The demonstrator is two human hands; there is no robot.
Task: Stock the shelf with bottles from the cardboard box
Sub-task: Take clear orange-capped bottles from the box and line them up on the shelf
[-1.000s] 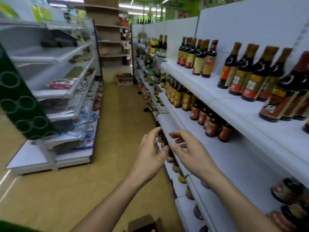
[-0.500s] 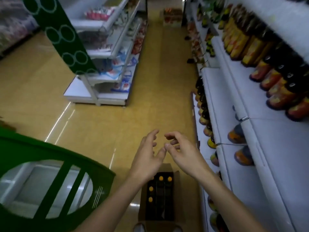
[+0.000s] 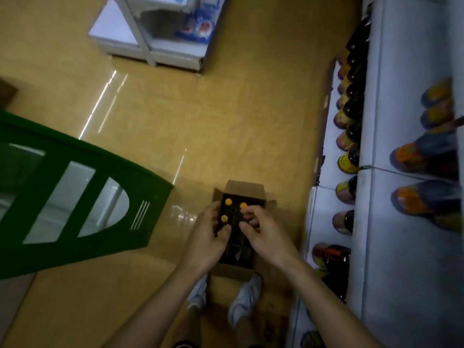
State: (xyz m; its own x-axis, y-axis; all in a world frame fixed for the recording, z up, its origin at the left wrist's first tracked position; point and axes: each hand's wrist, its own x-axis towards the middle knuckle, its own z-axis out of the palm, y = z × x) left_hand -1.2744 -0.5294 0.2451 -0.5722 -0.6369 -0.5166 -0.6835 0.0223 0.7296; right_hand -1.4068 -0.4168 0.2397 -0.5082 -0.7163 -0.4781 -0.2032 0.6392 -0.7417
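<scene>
The likeliest slip from here, as a judgement, is a poor hold on a bottle neck: the bottles (image 3: 228,202) stand packed in narrow dark cells of the cardboard box (image 3: 245,189), with little room for fingers around them, so one taken by the cap alone could slide free or drag against the dividers and tip the box. The box sits on the floor (image 3: 226,121) just ahead of the person's shoes (image 3: 244,297), so a dropped bottle would land near the feet, and the lift to the shelf (image 3: 401,247) on the right passes close to the bottles on the shelf (image 3: 347,159) crowding its lower edges, where a swing could knock one off. Three orange caps show at the far end of the box; the nearer cells look dark and whether they hold anything cannot be told. Each bottle in the box stands upright, its long axis vertical, cap pointing up toward the camera. The left hand (image 3: 208,237) hovers over the left side of the box and the right hand (image 3: 266,234) over the right, close together. Each grip is narrow, fingers half curled, and holds nothing that can be seen; whether the right fingertips touch a cap cannot be told.
</scene>
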